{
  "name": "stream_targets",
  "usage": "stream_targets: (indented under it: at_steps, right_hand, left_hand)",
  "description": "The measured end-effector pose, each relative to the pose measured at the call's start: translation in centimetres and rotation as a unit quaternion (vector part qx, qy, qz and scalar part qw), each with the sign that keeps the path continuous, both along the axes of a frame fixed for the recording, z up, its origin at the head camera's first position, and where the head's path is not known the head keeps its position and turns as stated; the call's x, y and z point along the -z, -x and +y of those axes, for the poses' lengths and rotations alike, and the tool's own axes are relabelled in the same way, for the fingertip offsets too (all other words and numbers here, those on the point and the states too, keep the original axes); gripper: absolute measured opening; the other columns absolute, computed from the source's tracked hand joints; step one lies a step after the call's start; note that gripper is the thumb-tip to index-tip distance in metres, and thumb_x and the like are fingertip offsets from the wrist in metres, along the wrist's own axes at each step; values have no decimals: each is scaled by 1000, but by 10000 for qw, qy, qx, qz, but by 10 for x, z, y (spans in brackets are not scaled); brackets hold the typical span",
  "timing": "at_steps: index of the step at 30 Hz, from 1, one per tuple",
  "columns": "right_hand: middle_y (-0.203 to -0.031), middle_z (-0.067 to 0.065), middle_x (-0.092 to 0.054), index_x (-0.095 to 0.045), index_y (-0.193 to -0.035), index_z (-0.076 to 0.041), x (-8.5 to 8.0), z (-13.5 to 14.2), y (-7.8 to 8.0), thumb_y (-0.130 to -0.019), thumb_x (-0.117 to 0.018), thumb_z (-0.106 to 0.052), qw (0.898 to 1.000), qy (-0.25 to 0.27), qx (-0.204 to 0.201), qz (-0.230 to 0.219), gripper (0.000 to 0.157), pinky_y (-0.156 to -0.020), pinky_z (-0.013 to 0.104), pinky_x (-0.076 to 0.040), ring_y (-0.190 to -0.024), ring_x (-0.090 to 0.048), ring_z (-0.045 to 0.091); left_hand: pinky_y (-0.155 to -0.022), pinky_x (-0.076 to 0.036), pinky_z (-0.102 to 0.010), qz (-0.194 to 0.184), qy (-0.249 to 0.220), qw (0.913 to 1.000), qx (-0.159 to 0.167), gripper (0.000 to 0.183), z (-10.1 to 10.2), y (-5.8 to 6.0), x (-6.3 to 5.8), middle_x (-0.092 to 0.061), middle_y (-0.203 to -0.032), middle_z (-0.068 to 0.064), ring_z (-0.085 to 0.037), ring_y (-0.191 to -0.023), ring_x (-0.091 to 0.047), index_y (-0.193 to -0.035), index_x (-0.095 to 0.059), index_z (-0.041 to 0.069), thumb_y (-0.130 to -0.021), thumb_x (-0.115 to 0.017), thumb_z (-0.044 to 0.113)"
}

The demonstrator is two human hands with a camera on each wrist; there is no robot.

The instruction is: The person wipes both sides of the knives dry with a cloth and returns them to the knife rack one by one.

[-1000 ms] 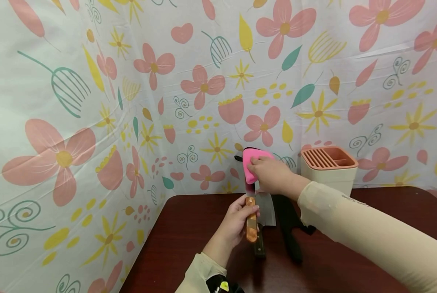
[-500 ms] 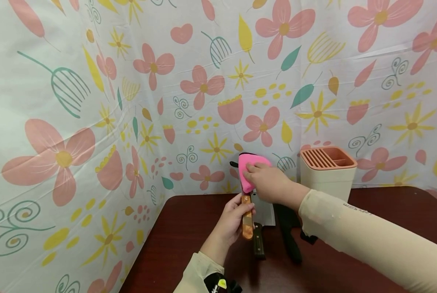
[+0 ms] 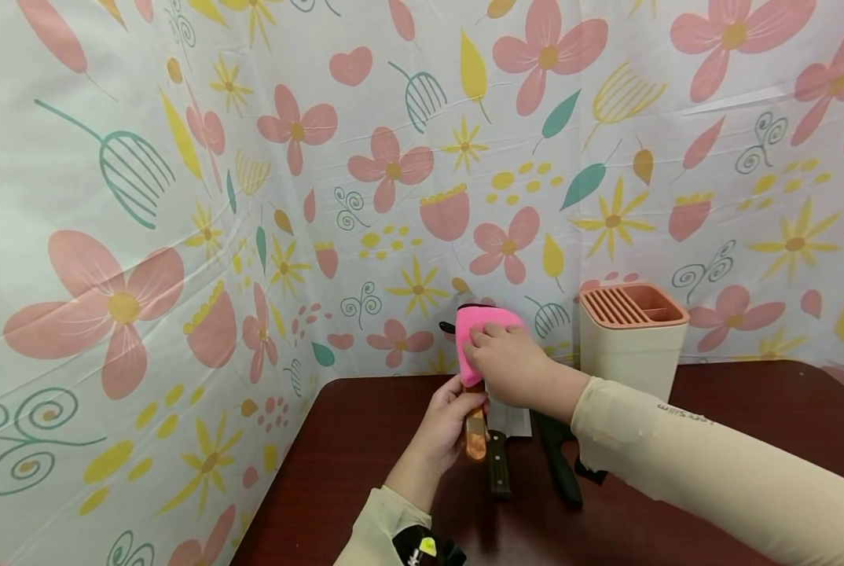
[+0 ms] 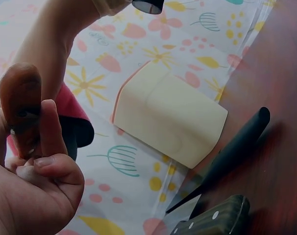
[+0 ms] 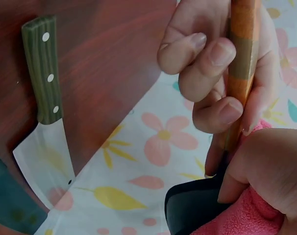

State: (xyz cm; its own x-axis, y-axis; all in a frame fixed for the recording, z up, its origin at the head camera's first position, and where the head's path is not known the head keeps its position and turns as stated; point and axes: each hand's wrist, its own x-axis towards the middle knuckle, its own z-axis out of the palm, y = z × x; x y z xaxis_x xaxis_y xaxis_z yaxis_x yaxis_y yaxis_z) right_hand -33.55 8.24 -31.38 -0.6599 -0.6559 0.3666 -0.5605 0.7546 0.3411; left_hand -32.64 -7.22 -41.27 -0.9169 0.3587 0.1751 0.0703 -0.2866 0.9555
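My left hand (image 3: 442, 420) grips the orange-brown wooden handle (image 3: 475, 436) of a kitchen knife, held up over the table with the blade pointing away. In the right wrist view the left fingers curl round that handle and a dark blade (image 5: 190, 203) shows beside the cloth. A pink cloth (image 3: 473, 346) wraps most of the blade. My right hand (image 3: 510, 362) holds the cloth against the blade, its thumb close to the handle end in the right wrist view. Beneath lies a cleaver (image 3: 498, 464) with a dark green-striped handle, and beside it a black-handled knife (image 3: 563, 468).
A cream knife holder (image 3: 630, 354) with a slotted orange top stands at the back, right of my hands. The dark red table (image 3: 365, 424) meets a flower-print cloth wall (image 3: 394, 236) behind and at the left.
My right hand and the pink cloth have slid down and left along the blade toward the handle. My left hand and the knife have shifted slightly left.
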Motion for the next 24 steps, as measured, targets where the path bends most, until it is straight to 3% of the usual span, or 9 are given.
stream_targets:
  at_steps: [6,14,24]
  right_hand:
    - [-131,15,-69,-72,-122,-8,-2,-1,-2,-84,-77,-17,9997,25,-221,-43,40,-97,52,-56,-119,-65,33]
    - [-138,17,-66,-73,-124,-7,-11,1,-6,-84,-69,-4,9964,45,-440,-727,40,-110,53,-49,-130,-61,35]
    - [-140,13,-66,-72,-127,-10,-22,17,-14,-73,-56,10,9864,281,-1027,-1256,60,-106,49,-53,-135,-59,31]
  left_hand:
    - [-54,-56,-24,22,0,10000,11,31,-2,0,-2,-59,-86,3,-9,-61,-57,-133,-56,11,-102,-54,12]
    - [-54,-56,-23,49,-84,9999,44,36,-4,0,-5,-58,-86,3,-7,-60,-57,-140,-52,10,-104,-52,12]
    - [-55,-55,-23,256,-90,9996,54,31,-5,1,-6,-59,-84,4,-7,-64,-57,-135,-55,12,-104,-52,13]
